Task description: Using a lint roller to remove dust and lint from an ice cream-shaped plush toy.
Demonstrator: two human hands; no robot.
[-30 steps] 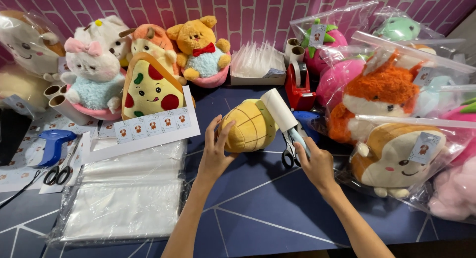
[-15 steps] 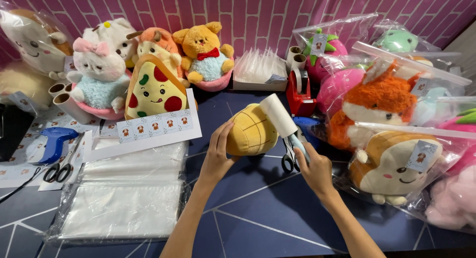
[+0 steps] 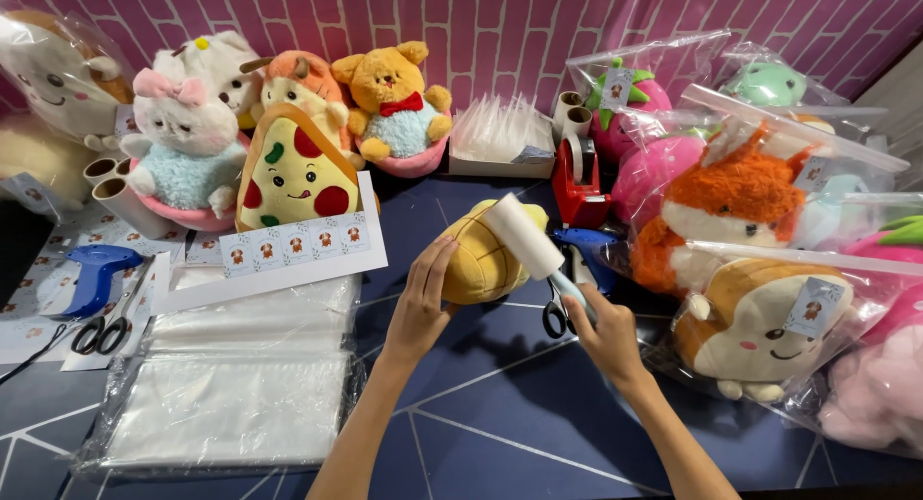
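A round yellow plush toy (image 3: 486,262) sits on the dark blue table (image 3: 500,404), and my left hand (image 3: 423,303) grips its left side. My right hand (image 3: 601,332) holds the light blue handle of a lint roller (image 3: 524,236). The roller's white head rests on the top of the yellow plush. Black-handled scissors (image 3: 556,312) lie on the table just left of my right hand.
A stack of clear plastic bags (image 3: 231,394) lies at the left. A sheet of stickers (image 3: 279,250) leans by a pizza plush (image 3: 288,178). A red tape dispenser (image 3: 580,183) stands behind. Bagged plush toys (image 3: 760,317) crowd the right; a blue tagging gun (image 3: 96,274) lies far left.
The roller head has moved down and left across the top of the yellow plush. Both hands stay on their things. The view has shifted a little.
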